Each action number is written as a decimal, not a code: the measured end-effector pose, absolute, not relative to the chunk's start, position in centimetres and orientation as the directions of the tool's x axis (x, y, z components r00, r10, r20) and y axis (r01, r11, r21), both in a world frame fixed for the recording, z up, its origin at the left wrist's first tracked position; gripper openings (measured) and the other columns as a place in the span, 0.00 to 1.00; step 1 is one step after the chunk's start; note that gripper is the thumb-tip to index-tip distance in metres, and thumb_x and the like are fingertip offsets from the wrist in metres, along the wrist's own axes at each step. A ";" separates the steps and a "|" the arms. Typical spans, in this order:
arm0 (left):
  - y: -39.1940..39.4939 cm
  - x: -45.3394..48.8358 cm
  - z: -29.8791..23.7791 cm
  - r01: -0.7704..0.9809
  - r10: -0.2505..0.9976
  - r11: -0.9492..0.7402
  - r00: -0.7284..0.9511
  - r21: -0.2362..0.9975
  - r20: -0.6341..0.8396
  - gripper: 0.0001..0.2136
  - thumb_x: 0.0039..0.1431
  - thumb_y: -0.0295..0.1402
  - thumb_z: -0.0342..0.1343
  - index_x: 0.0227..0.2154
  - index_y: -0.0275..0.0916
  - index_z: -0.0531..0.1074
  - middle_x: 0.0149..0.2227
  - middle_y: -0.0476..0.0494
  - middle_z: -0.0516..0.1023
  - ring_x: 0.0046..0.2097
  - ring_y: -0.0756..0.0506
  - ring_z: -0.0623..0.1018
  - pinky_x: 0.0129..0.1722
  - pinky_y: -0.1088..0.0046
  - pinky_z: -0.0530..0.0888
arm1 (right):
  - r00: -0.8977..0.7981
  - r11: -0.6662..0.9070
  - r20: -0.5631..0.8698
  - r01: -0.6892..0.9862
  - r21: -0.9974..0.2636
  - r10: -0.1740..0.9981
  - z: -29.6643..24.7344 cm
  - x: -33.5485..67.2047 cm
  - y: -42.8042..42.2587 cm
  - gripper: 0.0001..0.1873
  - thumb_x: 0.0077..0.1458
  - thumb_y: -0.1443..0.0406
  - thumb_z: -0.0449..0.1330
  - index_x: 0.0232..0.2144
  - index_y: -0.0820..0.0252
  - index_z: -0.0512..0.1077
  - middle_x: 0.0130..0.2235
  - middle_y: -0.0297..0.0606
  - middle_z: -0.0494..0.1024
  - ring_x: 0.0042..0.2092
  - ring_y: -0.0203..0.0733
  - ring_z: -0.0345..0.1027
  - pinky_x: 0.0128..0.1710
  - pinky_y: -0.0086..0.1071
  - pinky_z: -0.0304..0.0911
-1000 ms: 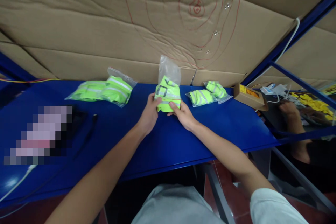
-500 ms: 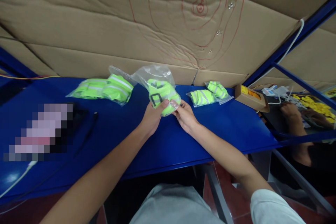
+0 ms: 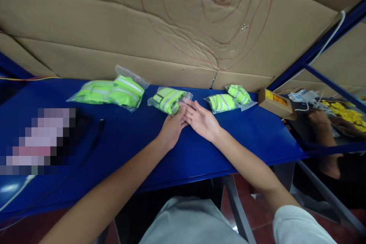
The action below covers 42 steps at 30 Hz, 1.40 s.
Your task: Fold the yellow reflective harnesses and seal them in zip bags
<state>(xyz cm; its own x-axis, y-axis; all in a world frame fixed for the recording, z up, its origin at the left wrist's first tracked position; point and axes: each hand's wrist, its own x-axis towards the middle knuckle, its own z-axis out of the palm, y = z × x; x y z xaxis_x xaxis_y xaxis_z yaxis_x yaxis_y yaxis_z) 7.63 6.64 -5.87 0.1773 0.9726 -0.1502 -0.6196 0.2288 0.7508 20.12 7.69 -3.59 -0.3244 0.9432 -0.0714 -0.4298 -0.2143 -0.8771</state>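
Here, on the smooth blue desk (image 3: 128, 137), a clear plastic bag of fluorescent green reflective strap (image 3: 169, 100) lies flat, its glossy film crinkled around a folded bundle banded with grey reflective stripes. The left hand (image 3: 172, 129) rests just at 6 o'clock of it, fingertips touching the bag's near edge, grip loose and fingers apart rather than clamped. The right hand (image 3: 201, 120) lies palm up at 4 o'clock of the bag, fingers spread wide, tips meeting the bag's corner and the left hand's fingers, holding nothing.

At 9 o'clock of that bag sits a larger pair of bagged green vests (image 3: 110, 92), one packet leaning on the other, both with soft folded cloth showing through shiny film. At 3 o'clock lie two smaller bagged green bundles (image 3: 230, 99), overlapping at their corners. Further toward 3 o'clock stands a small brown cardboard box (image 3: 276, 103) with a yellow label. A creased cardboard sheet (image 3: 160, 26), marked with red pen lines, forms the back wall at 12 o'clock.
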 end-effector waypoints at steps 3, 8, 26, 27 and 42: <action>7.3 6.5 -5.8 -0.559 0.946 0.320 0.230 0.765 -0.228 0.21 0.58 0.47 0.69 0.49 0.40 0.80 0.52 0.37 0.83 0.52 0.39 0.83 0.53 0.59 0.80 | -0.327 -0.121 -0.012 -0.315 -0.941 0.945 -3.8 20.3 7.9 0.26 0.61 0.42 0.61 0.47 0.55 0.75 0.47 0.42 0.84 0.48 0.46 0.79 0.51 0.44 0.76; 7.0 6.3 -6.5 -0.473 0.950 0.306 0.209 0.826 -0.232 0.15 0.57 0.44 0.69 0.38 0.35 0.81 0.40 0.34 0.85 0.42 0.39 0.84 0.44 0.62 0.82 | 0.083 0.228 0.235 0.094 -0.969 0.968 -4.9 21.9 8.9 0.28 0.64 0.41 0.57 0.26 0.56 0.72 0.22 0.32 0.73 0.28 0.38 0.70 0.39 0.36 0.70; 7.1 0.5 0.5 -0.067 0.932 -0.360 0.023 0.931 0.362 0.41 0.31 0.34 0.83 0.55 0.46 0.77 0.54 0.43 0.78 0.58 0.35 0.74 0.59 0.61 0.71 | -0.171 0.367 0.343 0.136 -0.920 0.924 -1.7 25.3 8.5 0.26 0.58 0.41 0.63 0.34 0.57 0.75 0.29 0.31 0.73 0.30 0.34 0.61 0.31 0.29 0.57; 7.4 0.8 -0.4 -0.146 0.970 -0.174 0.144 0.974 0.195 0.40 0.36 0.38 0.81 0.57 0.47 0.75 0.54 0.42 0.79 0.57 0.36 0.76 0.56 0.60 0.74 | -0.232 0.332 0.298 0.121 -0.936 0.926 -2.0 25.2 8.4 0.26 0.58 0.41 0.64 0.36 0.57 0.76 0.30 0.32 0.75 0.31 0.35 0.64 0.32 0.29 0.58; 8.0 0.4 -4.0 -0.107 0.868 0.268 0.457 0.957 -0.192 0.30 0.54 0.60 0.65 0.46 0.37 0.84 0.43 0.36 0.86 0.41 0.40 0.83 0.41 0.68 0.78 | -0.354 -0.076 -0.087 0.046 -0.996 0.931 -3.3 26.7 8.8 0.21 0.46 0.49 0.76 0.31 0.60 0.82 0.32 0.37 0.84 0.34 0.36 0.77 0.37 0.31 0.72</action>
<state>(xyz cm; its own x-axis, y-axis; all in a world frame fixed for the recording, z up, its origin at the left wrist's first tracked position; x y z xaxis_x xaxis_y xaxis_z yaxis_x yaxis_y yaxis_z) 0.40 8.03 -4.00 0.4574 0.8683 -0.1920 -0.1073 0.2682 0.9574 26.67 8.76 -3.27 -0.3541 0.9311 -0.0873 0.0457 -0.0760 -0.9961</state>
